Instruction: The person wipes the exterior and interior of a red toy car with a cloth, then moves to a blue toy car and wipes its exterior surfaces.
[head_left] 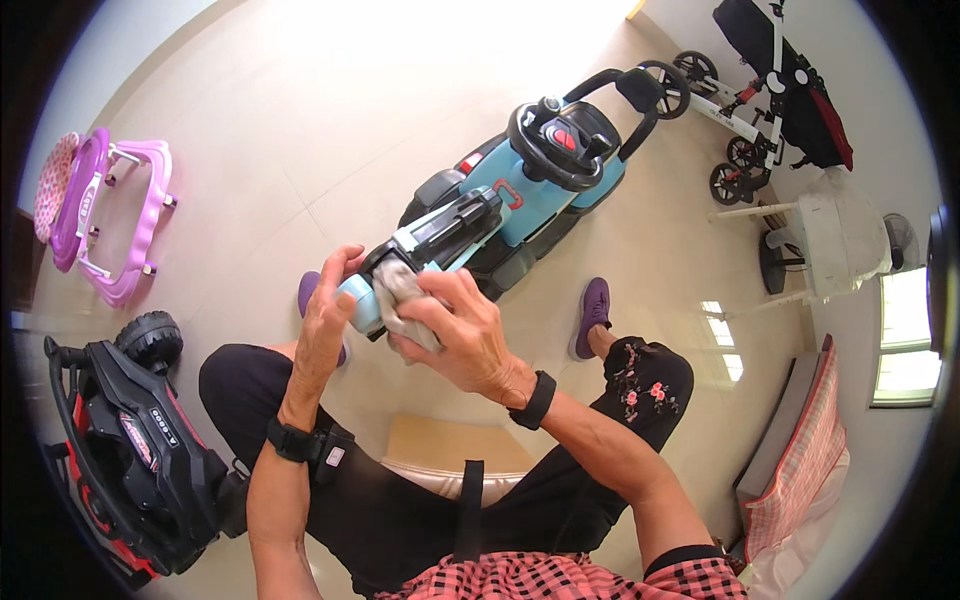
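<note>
In front of me stands a light-blue and black ride-on toy [540, 190] with a black steering wheel [556, 142]. Its digger-like arm [440, 235] points toward me and ends in a light-blue and black piece [360, 303]. My left hand [325, 320] is closed round the left side of that end piece, thumb toward me, with some fingers hidden behind it. A crumpled grey-white cloth [400, 300] is bunched in my right hand [460, 325], pressed against the same end of the arm. The cloth covers part of the end piece.
On the left are a pink and purple baby walker [140, 220] and a black and red toy car [150, 440]. A stroller [780, 100] and a whitish covered piece of furniture [840, 240] stand right. A checked cloth [800, 460] covers something low. I sit with knees apart.
</note>
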